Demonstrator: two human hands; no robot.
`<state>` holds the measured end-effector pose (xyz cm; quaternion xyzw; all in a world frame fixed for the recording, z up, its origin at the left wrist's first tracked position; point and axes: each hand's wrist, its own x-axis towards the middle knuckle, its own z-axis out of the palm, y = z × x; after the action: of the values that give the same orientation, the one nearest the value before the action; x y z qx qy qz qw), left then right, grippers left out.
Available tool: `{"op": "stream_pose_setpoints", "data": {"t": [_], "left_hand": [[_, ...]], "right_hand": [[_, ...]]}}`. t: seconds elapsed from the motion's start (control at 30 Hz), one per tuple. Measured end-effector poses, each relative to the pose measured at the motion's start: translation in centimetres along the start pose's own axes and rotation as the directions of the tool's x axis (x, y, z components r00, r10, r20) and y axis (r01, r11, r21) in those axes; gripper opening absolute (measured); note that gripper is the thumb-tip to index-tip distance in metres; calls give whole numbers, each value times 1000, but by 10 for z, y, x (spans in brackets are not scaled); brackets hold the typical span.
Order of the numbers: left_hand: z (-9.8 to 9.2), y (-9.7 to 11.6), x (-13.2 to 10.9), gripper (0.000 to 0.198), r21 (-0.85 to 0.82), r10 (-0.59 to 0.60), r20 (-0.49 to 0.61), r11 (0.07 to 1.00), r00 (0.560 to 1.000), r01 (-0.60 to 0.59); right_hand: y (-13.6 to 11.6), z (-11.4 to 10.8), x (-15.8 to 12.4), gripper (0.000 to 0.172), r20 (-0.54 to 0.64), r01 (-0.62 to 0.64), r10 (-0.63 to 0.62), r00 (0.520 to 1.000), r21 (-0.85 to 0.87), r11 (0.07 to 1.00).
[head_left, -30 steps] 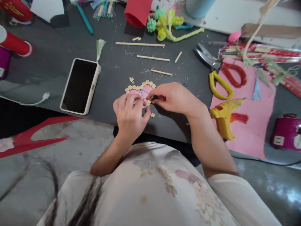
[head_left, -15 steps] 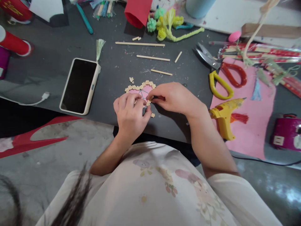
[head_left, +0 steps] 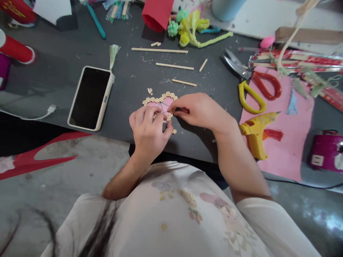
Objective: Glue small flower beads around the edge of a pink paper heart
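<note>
A small pink heart-shaped piece (head_left: 166, 102) lies on the dark table, with blue lines across it and a border of tiny cream flower-like pieces along its top edge. My left hand (head_left: 149, 130) rests over its lower left part, fingers bent and pressed down on it, hiding much of it. At the right edge of the heart, my right hand (head_left: 198, 110) pinches one of the tiny cream pieces (head_left: 170, 116) between thumb and fingertips. A loose cream piece (head_left: 174, 131) lies below, and a small cluster (head_left: 149, 91) sits above the heart.
Several thin wooden sticks (head_left: 174, 66) lie beyond the heart. A phone (head_left: 91, 98) is at left. To the right are scissors (head_left: 252, 82), a yellow glue gun (head_left: 255, 135) and a pink sheet (head_left: 284, 153). Yellow and green fuzzy stems (head_left: 193, 30) lie at the back.
Both hands stay almost in place. My right fingertips shift very slightly at the heart's right edge, where the cream piece shows a little more.
</note>
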<state>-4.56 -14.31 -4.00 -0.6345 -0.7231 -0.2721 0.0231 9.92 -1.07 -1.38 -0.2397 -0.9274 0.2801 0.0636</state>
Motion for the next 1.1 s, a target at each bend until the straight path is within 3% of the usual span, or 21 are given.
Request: {"op": "stream_pose_setpoints", "data": {"t": [0.53,1.1], "left_hand": [[-2,0,-1,3,-20,-2,9,1000,1000,2],[-1,-1,-2,6,15,31,-27,999,999,-31]], "right_hand": [[2,-11,-7,28,-94,-75,77,993,27,997],[1,-10,-9,22,-83,-93,95,992,25,995]]}}
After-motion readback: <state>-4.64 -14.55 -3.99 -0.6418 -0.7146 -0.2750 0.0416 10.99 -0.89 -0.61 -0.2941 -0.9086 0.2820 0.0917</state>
